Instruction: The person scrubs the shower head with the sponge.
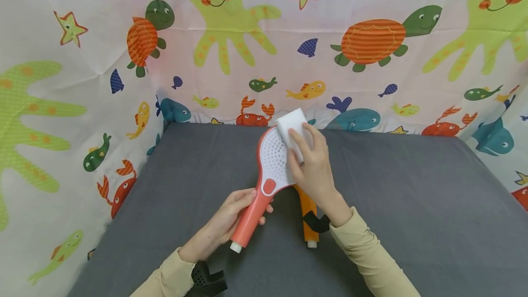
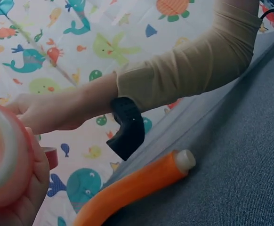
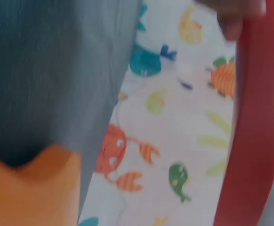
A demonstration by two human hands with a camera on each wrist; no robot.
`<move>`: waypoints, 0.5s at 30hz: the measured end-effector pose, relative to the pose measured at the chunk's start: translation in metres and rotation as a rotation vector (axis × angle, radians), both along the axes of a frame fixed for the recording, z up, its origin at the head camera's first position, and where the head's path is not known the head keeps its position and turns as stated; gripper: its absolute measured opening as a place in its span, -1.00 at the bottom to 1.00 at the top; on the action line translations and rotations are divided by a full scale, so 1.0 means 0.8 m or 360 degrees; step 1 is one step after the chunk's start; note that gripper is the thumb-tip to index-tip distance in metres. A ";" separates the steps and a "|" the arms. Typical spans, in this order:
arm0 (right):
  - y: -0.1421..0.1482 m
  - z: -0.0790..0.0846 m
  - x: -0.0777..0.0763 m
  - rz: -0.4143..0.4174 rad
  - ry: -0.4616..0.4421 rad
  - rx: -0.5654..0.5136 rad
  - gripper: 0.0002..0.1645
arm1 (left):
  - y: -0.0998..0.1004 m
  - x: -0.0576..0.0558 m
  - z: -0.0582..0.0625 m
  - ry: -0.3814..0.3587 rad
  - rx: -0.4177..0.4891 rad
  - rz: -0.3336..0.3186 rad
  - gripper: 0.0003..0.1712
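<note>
A coral-red shower head (image 1: 274, 156) with a white nozzle face is held up over the table, tilted to the right. My left hand (image 1: 237, 209) grips it by the handle. My right hand (image 1: 315, 164) pinches a white sponge (image 1: 292, 120) against the upper right of the nozzle face. Behind them an orange shower head (image 1: 307, 210) lies on the cloth, its head mostly hidden by the red one and my right hand. In the left wrist view the orange handle (image 2: 141, 183) shows its white threaded end. The right wrist view shows the red rim (image 3: 257, 117) up close.
A dark grey cloth (image 1: 412, 205) covers the table. Behind and to the left hangs a white curtain (image 1: 264, 58) printed with sea animals. Black wrist mounts (image 1: 206, 281) sit on both forearms, the right one overlapping the orange handle in the head view.
</note>
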State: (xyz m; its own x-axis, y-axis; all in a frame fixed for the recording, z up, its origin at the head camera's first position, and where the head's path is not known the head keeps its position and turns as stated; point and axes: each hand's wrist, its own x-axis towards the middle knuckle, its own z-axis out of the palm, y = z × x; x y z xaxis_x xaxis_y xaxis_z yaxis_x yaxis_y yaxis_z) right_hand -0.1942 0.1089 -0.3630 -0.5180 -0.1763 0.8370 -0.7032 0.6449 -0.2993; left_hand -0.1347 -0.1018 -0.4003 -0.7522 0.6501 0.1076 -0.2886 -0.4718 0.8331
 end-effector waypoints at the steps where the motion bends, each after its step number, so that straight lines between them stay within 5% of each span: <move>1: 0.005 -0.001 -0.002 -0.0039 -0.0027 -0.0019 -0.52 | 0.000 0.000 -0.001 -0.0004 0.0000 0.0011 -0.60; 7: 0.015 -0.016 0.010 -0.0063 -0.0157 -0.0029 -0.52 | 0.000 -0.002 -0.002 -0.0047 0.0035 0.0118 -0.62; 15: -0.016 -0.025 0.041 0.0260 -0.0102 0.0183 -0.46 | 0.000 -0.005 -0.003 -0.0071 0.0127 0.0102 -0.63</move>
